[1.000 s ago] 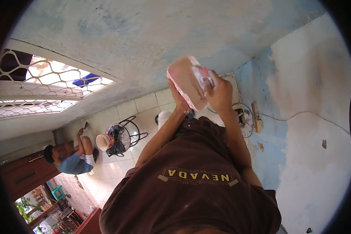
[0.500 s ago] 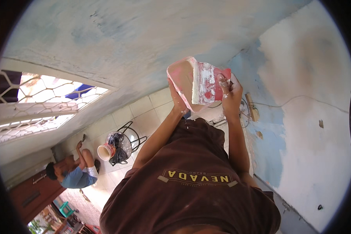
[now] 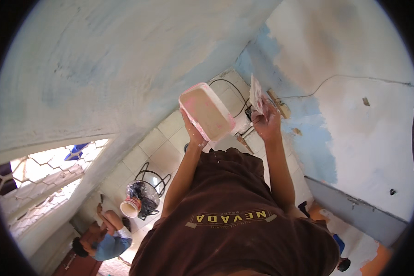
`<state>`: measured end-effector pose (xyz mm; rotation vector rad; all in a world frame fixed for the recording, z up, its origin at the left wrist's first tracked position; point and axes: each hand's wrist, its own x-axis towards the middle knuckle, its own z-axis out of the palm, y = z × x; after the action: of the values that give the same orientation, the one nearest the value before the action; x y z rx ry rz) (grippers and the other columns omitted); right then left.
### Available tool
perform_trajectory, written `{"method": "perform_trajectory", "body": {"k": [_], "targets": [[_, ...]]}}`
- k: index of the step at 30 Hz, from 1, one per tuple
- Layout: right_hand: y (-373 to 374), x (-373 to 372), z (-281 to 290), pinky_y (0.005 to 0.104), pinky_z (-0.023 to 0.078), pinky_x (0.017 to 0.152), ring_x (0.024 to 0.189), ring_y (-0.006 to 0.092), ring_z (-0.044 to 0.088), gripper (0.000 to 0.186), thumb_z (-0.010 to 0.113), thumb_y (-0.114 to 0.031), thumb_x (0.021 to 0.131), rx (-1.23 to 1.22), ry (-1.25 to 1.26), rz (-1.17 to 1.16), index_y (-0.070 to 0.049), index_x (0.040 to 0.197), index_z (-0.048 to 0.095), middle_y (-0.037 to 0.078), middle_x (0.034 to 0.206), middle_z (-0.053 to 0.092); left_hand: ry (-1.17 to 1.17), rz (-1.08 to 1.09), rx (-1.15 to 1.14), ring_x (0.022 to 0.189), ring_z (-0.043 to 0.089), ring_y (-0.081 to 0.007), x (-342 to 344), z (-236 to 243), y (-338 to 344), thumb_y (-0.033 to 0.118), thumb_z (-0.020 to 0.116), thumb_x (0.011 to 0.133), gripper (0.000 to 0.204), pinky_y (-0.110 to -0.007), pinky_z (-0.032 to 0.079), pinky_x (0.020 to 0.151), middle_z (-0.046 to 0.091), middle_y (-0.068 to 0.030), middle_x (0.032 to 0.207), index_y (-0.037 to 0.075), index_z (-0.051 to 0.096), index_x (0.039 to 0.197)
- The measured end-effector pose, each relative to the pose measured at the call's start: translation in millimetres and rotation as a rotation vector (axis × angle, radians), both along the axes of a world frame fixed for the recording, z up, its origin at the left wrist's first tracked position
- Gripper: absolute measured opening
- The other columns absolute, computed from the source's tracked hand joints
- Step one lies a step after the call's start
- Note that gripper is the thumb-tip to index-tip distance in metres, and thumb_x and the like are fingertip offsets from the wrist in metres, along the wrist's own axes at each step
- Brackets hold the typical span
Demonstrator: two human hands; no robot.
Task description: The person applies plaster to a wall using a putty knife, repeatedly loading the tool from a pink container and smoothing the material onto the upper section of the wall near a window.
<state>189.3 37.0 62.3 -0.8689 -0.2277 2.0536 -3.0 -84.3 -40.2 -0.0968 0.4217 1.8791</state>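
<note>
My left hand supports a rectangular plastic tub from its left side and underneath, its fingers partly hidden. Pink and white smears mark the tub's rim, and its inside looks beige. To the right of the tub, apart from it, my right hand grips a putty scraper. The scraper's flat blade stands nearly edge-on, coated with whitish putty. Putty also smears the fingers of my right hand.
Patchy blue-white walls meet in a corner ahead. On the left, a stool bears a bucket and black plastic bag. A person sits beyond it; another is at lower right. A cable crosses the right wall.
The scraper has left the tub's top, moving right and turning from face-on to edge-on. The tub now sits lower and further left, its inside uncovered. My view has swung right.
</note>
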Motion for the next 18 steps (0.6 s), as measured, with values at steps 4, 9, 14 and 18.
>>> {"method": "perform_trajectory", "body": {"k": [4,9,14,18], "targets": [[46,19,-47,0.0304,0.055,0.072,0.089,0.0127,0.066,0.018,0.058,-0.015,0.102,0.112,-0.198,-0.023,-0.007,0.116,0.063,0.003,0.104,0.069,0.174,0.077,-0.150,0.129,0.054,-0.0276,-20,-17,-8,0.069,0.037,0.100,0.073,-0.050,0.049,0.106,0.053,-0.0074,0.142,0.016,0.040,0.151],[140,5,-150,0.0320,0.054,0.075,0.086,0.0142,0.066,0.012,0.060,-0.014,0.101,0.035,-0.343,0.166,-0.010,0.111,0.064,0.002,0.100,0.069,0.185,0.075,-0.176,0.126,0.057,-0.0291,-48,-74,-15,0.061,0.044,0.100,0.071,-0.051,0.051,0.104,0.053,-0.0087,0.143,0.014,0.036,0.152],[238,-59,-278,0.0345,0.058,0.079,0.095,0.0203,0.069,0.015,0.056,-0.012,0.101,0.031,-0.352,0.348,-0.006,0.113,0.061,0.009,0.110,0.069,0.214,0.070,-0.336,0.126,0.056,-0.0303,-43,-83,-23,0.063,0.047,0.098,0.075,-0.052,0.049,0.105,0.052,-0.0098,0.143,0.013,0.034,0.153],[263,-139,-323,0.0395,0.060,0.081,0.091,0.0239,0.070,0.009,0.052,-0.006,0.098,-0.091,-0.412,0.380,-0.004,0.103,0.060,0.014,0.104,0.069,0.219,0.105,-0.494,0.127,0.056,-0.0312,-20,-83,-41,0.064,0.049,0.096,0.079,-0.053,0.048,0.105,0.052,-0.0106,0.143,0.013,0.033,0.154]]}}
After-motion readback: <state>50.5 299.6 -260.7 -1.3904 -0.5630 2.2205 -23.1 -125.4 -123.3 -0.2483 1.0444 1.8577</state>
